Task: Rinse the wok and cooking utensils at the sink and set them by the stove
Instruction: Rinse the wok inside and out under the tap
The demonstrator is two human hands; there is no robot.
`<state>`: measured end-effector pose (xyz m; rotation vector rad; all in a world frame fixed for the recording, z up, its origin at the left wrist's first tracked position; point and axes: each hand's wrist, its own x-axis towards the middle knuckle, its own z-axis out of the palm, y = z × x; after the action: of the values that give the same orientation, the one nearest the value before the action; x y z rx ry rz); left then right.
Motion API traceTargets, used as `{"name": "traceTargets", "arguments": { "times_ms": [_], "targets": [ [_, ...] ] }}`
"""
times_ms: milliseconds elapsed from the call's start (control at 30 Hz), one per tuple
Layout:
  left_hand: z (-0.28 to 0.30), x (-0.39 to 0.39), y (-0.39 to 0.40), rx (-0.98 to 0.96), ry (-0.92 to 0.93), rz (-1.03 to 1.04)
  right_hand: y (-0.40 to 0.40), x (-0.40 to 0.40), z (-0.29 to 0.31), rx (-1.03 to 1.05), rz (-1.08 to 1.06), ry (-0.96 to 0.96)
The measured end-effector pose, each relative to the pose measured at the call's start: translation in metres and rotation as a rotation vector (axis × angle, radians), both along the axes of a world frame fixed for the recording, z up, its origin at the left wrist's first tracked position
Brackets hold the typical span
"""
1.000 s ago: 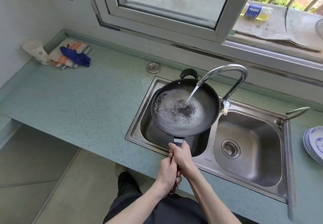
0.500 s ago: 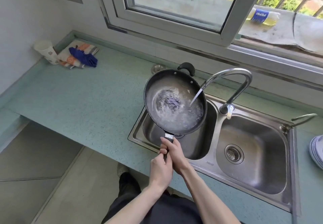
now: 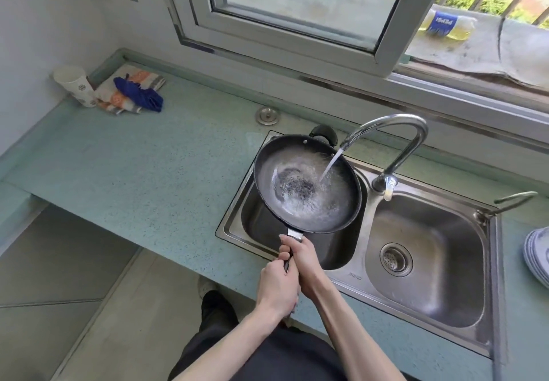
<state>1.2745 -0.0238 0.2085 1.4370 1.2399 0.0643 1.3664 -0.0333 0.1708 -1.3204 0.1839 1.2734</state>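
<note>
Water (image 3: pixel 329 165) from the curved faucet (image 3: pixel 395 131) poured into the black wok (image 3: pixel 306 184), which we held tilted above the left basin of the double sink (image 3: pixel 430 262). We gripped its long handle with both hands: our right hand (image 3: pixel 300 259) wrapped round the handle just below the pan, our left hand (image 3: pixel 276 287) clasped round it nearer our body. Far left on the green counter (image 3: pixel 142 166) stood a paper cup (image 3: pixel 75 85) beside folded cloths (image 3: pixel 133 91). Plates (image 3: pixel 537 254) were stacked at the right edge, and a bottle (image 3: pixel 445 25) lay on the ledge outside the window.
</note>
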Motion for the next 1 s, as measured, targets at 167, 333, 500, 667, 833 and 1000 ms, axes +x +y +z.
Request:
{"name": "traceTargets", "arguments": {
  "times_ms": [167, 333, 500, 667, 833, 1000],
  "targets": [
    [0.001, 0.001, -0.005, -0.214, -0.086, 0.052, -0.006, 0.003, 0.003, -0.148, 0.065, -0.179],
    [-0.002, -0.001, -0.01, -0.382, -0.158, 0.088, -0.013, 0.005, 0.003, -0.29, 0.191, -0.384],
    [-0.001, -0.002, -0.015, -0.417, -0.216, 0.098, -0.017, 0.006, -0.009, -0.343, 0.254, -0.464],
    [-0.011, -0.005, -0.018, -0.361, -0.222, 0.093, -0.019, 0.003, -0.015, -0.32, 0.237, -0.479],
    [-0.029, -0.013, -0.012, -0.272, -0.2, 0.091, -0.013, -0.004, -0.023, -0.229, 0.267, -0.484],
    [-0.036, -0.018, -0.009, -0.19, -0.182, 0.09, -0.008, -0.011, -0.018, -0.134, 0.244, -0.458]
  ]
}}
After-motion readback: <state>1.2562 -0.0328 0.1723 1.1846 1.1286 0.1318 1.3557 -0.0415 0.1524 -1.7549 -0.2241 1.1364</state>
